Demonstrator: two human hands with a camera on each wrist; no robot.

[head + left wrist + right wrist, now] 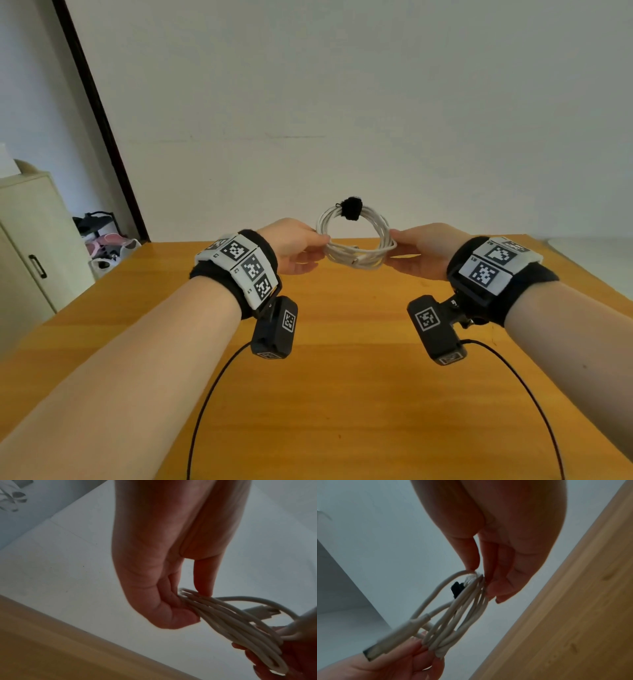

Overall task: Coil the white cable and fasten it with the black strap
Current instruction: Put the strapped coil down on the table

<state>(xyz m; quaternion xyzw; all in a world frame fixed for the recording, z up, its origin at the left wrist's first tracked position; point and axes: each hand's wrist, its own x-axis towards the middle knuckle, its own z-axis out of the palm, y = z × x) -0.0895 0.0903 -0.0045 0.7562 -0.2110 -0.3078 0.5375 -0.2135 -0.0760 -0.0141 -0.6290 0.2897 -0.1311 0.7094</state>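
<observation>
Overhead, wooden table (342,394) (orange-brown) meets white wall (342,85).

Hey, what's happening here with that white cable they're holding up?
A person holds a coiled white cable in the air above a wooden table. The left hand pinches one side of the coil and the right hand pinches the opposite side. A black strap is already wrapped round the loops at the top of the coil, so the bundle looks fastened. A connector end sticks out near the left hand's fingers.
</observation>
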